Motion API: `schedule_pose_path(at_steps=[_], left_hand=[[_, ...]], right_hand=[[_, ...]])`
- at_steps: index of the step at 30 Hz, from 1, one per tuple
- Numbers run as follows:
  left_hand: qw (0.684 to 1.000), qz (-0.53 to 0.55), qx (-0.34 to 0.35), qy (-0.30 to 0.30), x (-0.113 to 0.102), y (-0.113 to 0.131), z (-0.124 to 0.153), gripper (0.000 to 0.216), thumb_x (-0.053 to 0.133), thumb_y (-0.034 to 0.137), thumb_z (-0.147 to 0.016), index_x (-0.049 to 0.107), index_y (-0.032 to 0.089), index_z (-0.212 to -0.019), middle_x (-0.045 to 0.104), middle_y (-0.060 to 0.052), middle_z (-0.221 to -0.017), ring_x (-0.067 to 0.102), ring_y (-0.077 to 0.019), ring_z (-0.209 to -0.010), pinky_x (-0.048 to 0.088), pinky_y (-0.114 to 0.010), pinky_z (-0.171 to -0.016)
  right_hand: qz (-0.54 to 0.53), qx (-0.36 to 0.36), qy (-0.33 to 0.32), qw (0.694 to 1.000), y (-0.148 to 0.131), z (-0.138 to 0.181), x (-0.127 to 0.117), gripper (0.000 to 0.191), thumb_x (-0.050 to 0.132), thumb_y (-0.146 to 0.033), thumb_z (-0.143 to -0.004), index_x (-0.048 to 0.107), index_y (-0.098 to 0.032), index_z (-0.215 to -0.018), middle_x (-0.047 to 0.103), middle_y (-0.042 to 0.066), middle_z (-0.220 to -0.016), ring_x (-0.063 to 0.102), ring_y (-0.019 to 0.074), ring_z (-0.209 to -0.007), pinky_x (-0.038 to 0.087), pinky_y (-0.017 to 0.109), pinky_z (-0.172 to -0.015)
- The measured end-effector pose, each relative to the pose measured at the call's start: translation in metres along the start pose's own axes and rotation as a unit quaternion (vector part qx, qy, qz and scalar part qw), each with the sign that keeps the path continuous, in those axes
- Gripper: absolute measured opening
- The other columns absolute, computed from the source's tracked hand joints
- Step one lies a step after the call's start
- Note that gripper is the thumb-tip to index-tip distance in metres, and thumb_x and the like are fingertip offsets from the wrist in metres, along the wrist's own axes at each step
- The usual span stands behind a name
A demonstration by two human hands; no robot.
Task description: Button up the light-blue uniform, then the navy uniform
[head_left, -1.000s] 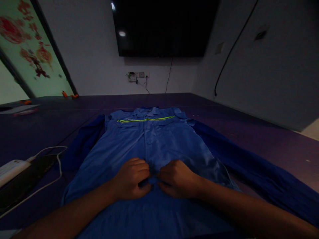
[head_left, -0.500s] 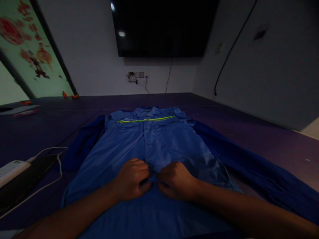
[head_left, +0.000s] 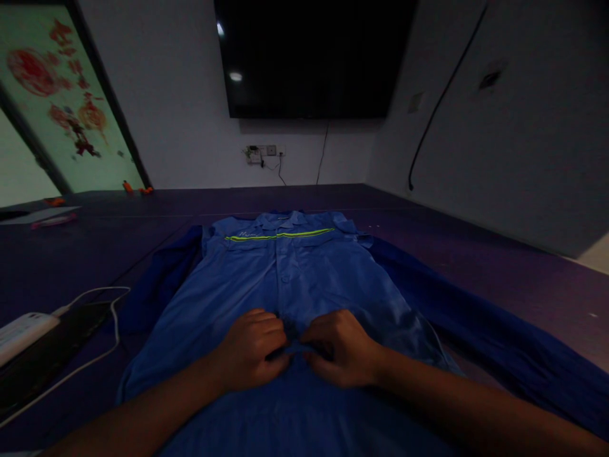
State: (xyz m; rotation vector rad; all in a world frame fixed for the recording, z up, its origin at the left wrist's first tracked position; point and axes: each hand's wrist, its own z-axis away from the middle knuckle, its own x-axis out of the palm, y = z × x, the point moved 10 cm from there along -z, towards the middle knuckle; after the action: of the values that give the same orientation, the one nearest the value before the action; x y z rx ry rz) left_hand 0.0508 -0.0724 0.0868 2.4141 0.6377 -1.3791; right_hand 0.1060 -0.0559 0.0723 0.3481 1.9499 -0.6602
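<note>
A blue work jacket lies face up, its collar at the far end and a yellow-green stripe across the chest. Its darker blue sleeves spread out to both sides. On the front placket, below a visible button, my left hand pinches the fabric with thumb and fingers. Close beside it, my right hand grips the same placket, fingers curled. A small fold of cloth is raised between the two hands. Whether a button sits under the fingertips is hidden.
To the left, a white power strip with a white cable lies on a dark strip on the purple floor. Small orange objects are near the glass door. A large dark screen hangs on the wall ahead.
The view has tilted up slightly, so everything sits a little lower. My right fingers have shifted on the placket, and the fold of cloth between the hands shows more.
</note>
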Motion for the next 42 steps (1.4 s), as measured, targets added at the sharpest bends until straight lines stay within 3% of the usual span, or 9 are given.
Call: schedule_pose_path(at_steps=[4, 7, 11, 14, 19, 28, 33, 36, 42], left_hand=[[1.000, 0.015, 0.005, 0.006, -0.004, 0.002, 0.000, 0.016, 0.048, 0.022, -0.081, 0.052, 0.016, -0.067, 0.051, 0.000, -0.060, 0.045, -0.0100, -0.057, 0.031, -0.025, -0.054], [0.999, 0.029, 0.015, 0.002, -0.004, 0.004, 0.000, 0.010, 0.046, 0.019, -0.080, 0.053, 0.016, -0.074, 0.055, -0.001, -0.067, 0.048, -0.0109, -0.063, 0.035, -0.025, -0.058], [0.999, 0.038, 0.034, -0.009, -0.001, 0.009, 0.001, 0.008, 0.045, 0.015, -0.078, 0.053, 0.017, -0.078, 0.057, -0.002, -0.072, 0.050, -0.0123, -0.069, 0.037, -0.025, -0.062], [0.998, 0.028, 0.052, -0.014, 0.000, 0.013, 0.002, 0.005, 0.046, 0.015, -0.077, 0.052, 0.017, -0.077, 0.057, -0.002, -0.074, 0.050, -0.0126, -0.069, 0.037, -0.026, -0.061], [0.994, 0.002, 0.101, -0.032, 0.001, 0.024, 0.005, 0.005, 0.047, 0.019, -0.079, 0.051, 0.017, -0.077, 0.057, -0.002, -0.074, 0.049, -0.0128, -0.068, 0.037, -0.027, -0.060], [0.987, -0.045, 0.155, -0.015, -0.007, 0.045, 0.005, 0.014, 0.041, 0.013, -0.083, 0.052, 0.016, -0.076, 0.052, -0.001, -0.063, 0.045, -0.0115, -0.059, 0.035, -0.026, -0.056], [0.988, -0.032, 0.151, -0.012, -0.009, 0.038, 0.006, 0.013, 0.042, 0.015, -0.081, 0.054, 0.016, -0.079, 0.054, -0.002, -0.066, 0.046, -0.0125, -0.063, 0.035, -0.027, -0.057], [0.990, -0.014, 0.142, -0.005, -0.008, 0.031, 0.006, 0.012, 0.043, 0.017, -0.081, 0.054, 0.016, -0.075, 0.055, -0.002, -0.066, 0.047, -0.0126, -0.063, 0.035, -0.027, -0.057], [0.994, 0.026, 0.097, 0.038, -0.012, 0.017, 0.006, 0.013, 0.045, 0.019, -0.079, 0.052, 0.015, -0.069, 0.054, -0.003, -0.063, 0.047, -0.0118, -0.060, 0.033, -0.026, -0.055]], right_hand=[[-0.110, 0.019, -0.009, 0.994, 0.005, -0.003, -0.007, 0.022, 0.042, -0.024, -0.083, 0.061, -0.015, -0.090, 0.063, 0.003, -0.074, 0.056, 0.0117, -0.067, 0.039, 0.021, -0.060], [-0.151, 0.031, -0.021, 0.988, 0.008, -0.006, -0.001, 0.028, 0.037, -0.023, -0.087, 0.061, -0.013, -0.078, 0.061, 0.002, -0.068, 0.055, 0.0109, -0.064, 0.039, 0.021, -0.061], [-0.228, 0.094, -0.019, 0.969, 0.022, -0.007, 0.012, 0.017, 0.049, -0.023, -0.080, 0.061, -0.014, -0.072, 0.056, -0.001, -0.061, 0.049, 0.0074, -0.053, 0.036, 0.018, -0.049], [-0.318, 0.170, -0.032, 0.932, 0.038, -0.004, 0.027, 0.011, 0.058, -0.024, -0.073, 0.061, -0.013, -0.071, 0.052, -0.004, -0.055, 0.044, 0.0057, -0.046, 0.032, 0.016, -0.043], [-0.465, 0.246, -0.080, 0.847, 0.047, 0.000, 0.052, 0.019, 0.067, -0.029, -0.064, 0.058, -0.012, -0.064, 0.051, -0.005, -0.050, 0.042, 0.0045, -0.043, 0.032, 0.016, -0.041], [-0.548, 0.353, -0.122, 0.749, 0.044, 0.016, 0.062, 0.010, 0.060, -0.020, -0.062, 0.055, -0.014, -0.057, 0.039, -0.008, -0.040, 0.026, 0.0027, -0.032, 0.015, 0.017, -0.031], [-0.535, 0.320, -0.137, 0.770, 0.043, 0.012, 0.059, 0.015, 0.062, -0.025, -0.065, 0.055, -0.014, -0.058, 0.041, -0.008, -0.041, 0.029, 0.0030, -0.032, 0.018, 0.016, -0.030], [-0.502, 0.288, -0.147, 0.802, 0.044, 0.008, 0.058, 0.021, 0.066, -0.032, -0.066, 0.059, -0.013, -0.067, 0.047, -0.007, -0.046, 0.035, 0.0032, -0.034, 0.023, 0.015, -0.032], [-0.427, 0.196, -0.109, 0.876, 0.034, 0.000, 0.038, 0.034, 0.078, -0.030, -0.051, 0.062, -0.012, -0.076, 0.052, -0.006, -0.055, 0.045, 0.0044, -0.048, 0.032, 0.015, -0.043]])
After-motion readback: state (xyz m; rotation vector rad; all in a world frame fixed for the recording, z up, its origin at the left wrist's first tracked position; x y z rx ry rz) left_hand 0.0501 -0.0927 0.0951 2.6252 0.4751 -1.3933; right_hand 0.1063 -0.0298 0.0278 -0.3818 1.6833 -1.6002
